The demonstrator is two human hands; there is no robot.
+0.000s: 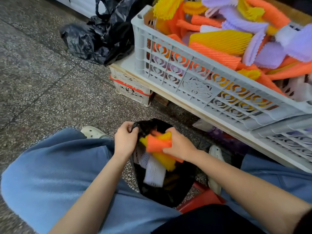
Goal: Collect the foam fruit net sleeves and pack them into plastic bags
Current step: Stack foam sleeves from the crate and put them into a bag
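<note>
The left hand (pixel 125 139) pinches the black bag (pixel 168 191) rim open while the right hand (pixel 179 146) grips orange and yellow sleeves (pixel 157 144), apparently mid-packing; next they need pushing down inside.

Orange and yellow foam sleeves (pixel 157 144) bunched at mouth of open black bag (pixel 168 193) (white sleeves (pixel 154 174) inside).

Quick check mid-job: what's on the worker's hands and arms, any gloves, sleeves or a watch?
The left hand and right hand are bare: no gloves, rings or watch visible. Both forearms are uncovered; what looks like a dark sleeve edge shows at the right upper arm.
</note>
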